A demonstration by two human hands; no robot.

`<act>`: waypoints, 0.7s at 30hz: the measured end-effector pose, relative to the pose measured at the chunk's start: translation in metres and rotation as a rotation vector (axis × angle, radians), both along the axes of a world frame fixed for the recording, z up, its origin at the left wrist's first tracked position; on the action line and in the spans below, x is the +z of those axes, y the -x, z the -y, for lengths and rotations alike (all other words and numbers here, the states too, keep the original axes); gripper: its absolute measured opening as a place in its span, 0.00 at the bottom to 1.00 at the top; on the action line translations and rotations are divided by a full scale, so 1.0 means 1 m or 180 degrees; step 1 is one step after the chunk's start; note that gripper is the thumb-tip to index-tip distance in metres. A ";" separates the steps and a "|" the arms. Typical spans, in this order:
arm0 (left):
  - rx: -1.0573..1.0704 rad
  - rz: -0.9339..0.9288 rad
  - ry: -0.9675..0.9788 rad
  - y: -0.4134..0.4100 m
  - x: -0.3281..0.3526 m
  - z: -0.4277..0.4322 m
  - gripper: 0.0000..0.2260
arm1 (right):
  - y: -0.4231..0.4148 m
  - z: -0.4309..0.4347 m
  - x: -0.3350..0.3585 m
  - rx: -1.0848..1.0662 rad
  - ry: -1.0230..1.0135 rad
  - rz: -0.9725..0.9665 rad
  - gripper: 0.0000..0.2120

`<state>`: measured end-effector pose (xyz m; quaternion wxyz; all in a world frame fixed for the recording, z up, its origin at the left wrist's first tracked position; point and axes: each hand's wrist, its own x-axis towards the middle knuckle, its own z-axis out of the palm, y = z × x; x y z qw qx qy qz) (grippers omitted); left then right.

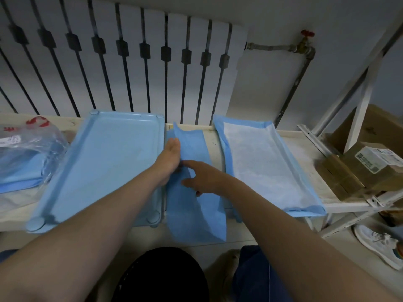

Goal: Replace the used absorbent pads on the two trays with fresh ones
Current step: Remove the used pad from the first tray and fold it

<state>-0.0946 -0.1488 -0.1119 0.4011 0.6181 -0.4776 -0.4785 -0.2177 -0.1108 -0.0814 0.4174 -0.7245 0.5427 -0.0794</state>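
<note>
Behind the pale worktop (305,153) stands a ribbed radiator (152,62). A folded blue pad (192,214) lies under both hands, probably a fresh one being opened. The left hand (169,158) lays straight fingers along its fold, steadying it. The right hand (202,177) spreads forefinger and thumb over a layer; whether it pinches, I cannot tell. Left of the fingers waits the bare tray (113,162). Right of them a white-faced pad (261,166) lies spread, presumably over the second tray.

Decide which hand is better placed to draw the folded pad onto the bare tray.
Left, likely: left hand lies on the pad, close beside the bare tray; right hand sits farther away.
</note>
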 end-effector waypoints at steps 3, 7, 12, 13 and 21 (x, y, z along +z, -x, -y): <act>-0.0348 0.0829 -0.0021 0.000 -0.015 0.000 0.25 | 0.004 0.004 -0.011 -0.0335 -0.0335 0.0351 0.24; -0.0495 0.1941 -0.0019 0.003 -0.025 -0.001 0.19 | 0.028 0.017 -0.025 -0.0699 0.0642 -0.0753 0.20; -0.0332 0.2416 -0.0027 0.019 -0.035 -0.007 0.29 | 0.040 0.019 -0.045 -0.0527 0.0702 -0.1275 0.25; -0.0264 0.2476 -0.0022 0.024 -0.037 -0.008 0.30 | 0.040 0.019 -0.049 -0.0489 0.0656 -0.1292 0.26; -0.0067 0.2362 -0.0010 0.028 -0.045 -0.005 0.35 | 0.051 0.028 -0.055 -0.0599 0.0873 -0.1247 0.28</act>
